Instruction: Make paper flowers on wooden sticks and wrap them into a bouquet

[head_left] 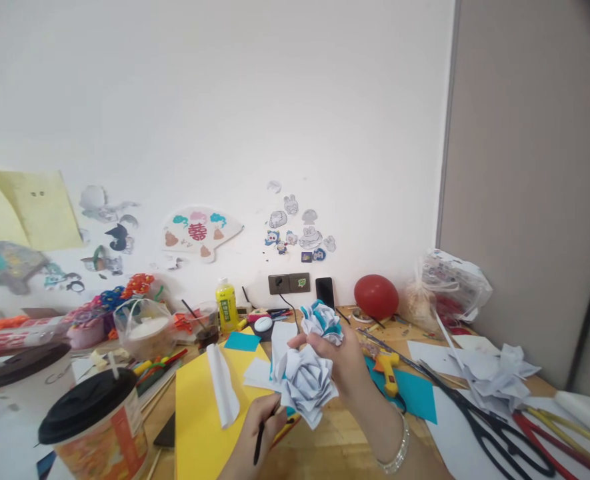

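Note:
My left hand [262, 421] is closed low in the middle, with a thin black stick [259, 443] between its fingers. Just above and right of it is a large white paper flower [307, 383] with a little blue on its left edge. My right hand [335, 352], wearing a bracelet, is closed around the base of a smaller white and blue paper flower [321, 321], behind the large one. The large flower hides part of both hands' fingers; what supports it cannot be made out.
Yellow paper [199, 400] with a rolled white sheet [222, 387] lies left. Lidded cups [97, 427] stand front left. A yellow glue gun [389, 373], black scissors [489, 427] and crumpled white paper [499, 377] lie right. A red balloon [376, 297] and yellow bottle [226, 307] are behind.

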